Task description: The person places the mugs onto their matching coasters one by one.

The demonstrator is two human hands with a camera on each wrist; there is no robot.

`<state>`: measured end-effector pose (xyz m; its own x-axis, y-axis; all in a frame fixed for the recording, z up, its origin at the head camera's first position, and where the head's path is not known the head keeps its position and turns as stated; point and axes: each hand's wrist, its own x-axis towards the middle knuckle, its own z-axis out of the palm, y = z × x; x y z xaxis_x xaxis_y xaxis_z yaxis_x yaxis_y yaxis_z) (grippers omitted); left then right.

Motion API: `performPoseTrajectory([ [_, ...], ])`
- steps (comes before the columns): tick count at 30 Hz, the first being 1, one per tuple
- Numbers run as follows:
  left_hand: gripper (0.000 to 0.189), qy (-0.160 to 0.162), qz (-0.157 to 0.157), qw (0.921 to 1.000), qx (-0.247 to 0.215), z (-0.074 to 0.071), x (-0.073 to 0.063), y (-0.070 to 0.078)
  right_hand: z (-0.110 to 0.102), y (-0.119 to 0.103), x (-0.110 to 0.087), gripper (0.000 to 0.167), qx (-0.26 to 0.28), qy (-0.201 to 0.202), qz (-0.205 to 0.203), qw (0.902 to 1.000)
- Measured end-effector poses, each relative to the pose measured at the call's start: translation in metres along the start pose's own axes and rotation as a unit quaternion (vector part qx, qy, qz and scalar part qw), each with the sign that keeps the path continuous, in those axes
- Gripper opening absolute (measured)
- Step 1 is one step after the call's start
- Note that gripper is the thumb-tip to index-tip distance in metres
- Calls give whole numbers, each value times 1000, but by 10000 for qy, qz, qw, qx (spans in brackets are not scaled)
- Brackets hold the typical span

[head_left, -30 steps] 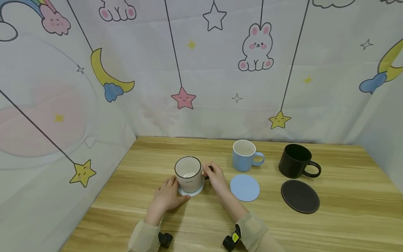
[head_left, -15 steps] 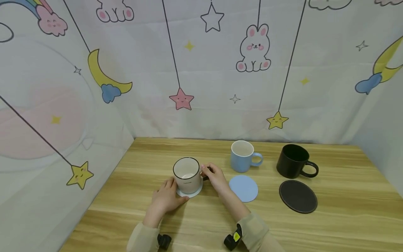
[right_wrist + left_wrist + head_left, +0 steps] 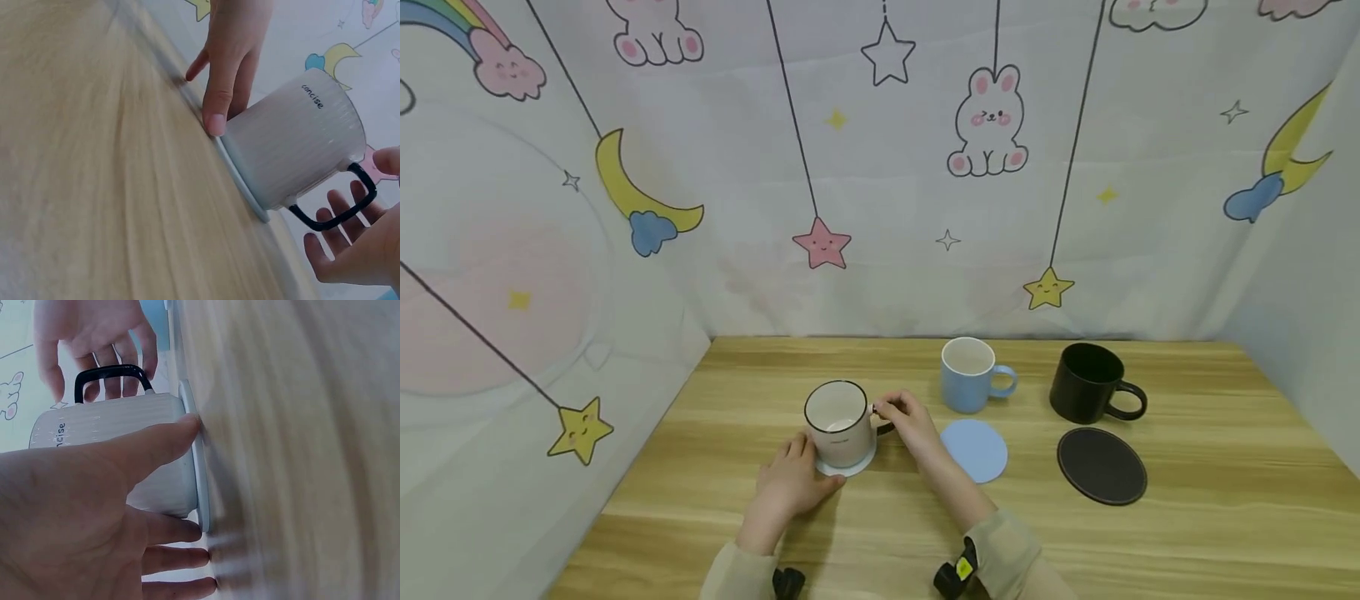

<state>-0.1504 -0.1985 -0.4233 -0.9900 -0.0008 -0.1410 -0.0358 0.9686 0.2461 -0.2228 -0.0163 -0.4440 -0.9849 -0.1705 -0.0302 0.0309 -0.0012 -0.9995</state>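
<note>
A white mug with a dark rim and black handle stands upright on a pale round coaster. My left hand lies at its near left side. In the left wrist view its thumb touches the coaster's edge, and the other fingers stretch out straight beside the mug's base. Around the handle, my right hand has loosely bent fingers. The right wrist view shows gaps between these fingers and the handle, with the thumb apart, near the mug's upper side.
To the right stand a light blue mug and a black mug. In front of them lie a blue coaster and a dark coaster on the wooden table. A printed cloth hangs behind the table.
The right hand's fingers have loosened from the black handle, and more of the handle now shows. The left hand stays by the mug and coaster. The head view has shifted slightly.
</note>
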Motion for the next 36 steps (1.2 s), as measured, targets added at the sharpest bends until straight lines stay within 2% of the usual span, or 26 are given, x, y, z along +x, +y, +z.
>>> performPoseTrajectory([
  [12, 84, 117, -59, 9997, 191, -1, -2, 14, -23, -9, -3, 24, -513, -35, -177, 9985],
  [18, 81, 224, -208, 9993, 217, -2, -9, 19, -34, -10, -12, 24, -816, -140, -242, 9963],
  [24, 73, 373, -164, 9981, 473, -3, -19, 20, -49, -10, -18, 21, -1113, -206, -386, 9928],
  [30, 72, 440, -78, 9968, 663, 2, -24, 23, -67, -9, -24, 25, -1086, -245, -281, 9934],
  [36, 66, 630, -121, 9949, 781, 6, -27, 31, -83, -11, -30, 26, -1251, -177, -390, 9912],
])
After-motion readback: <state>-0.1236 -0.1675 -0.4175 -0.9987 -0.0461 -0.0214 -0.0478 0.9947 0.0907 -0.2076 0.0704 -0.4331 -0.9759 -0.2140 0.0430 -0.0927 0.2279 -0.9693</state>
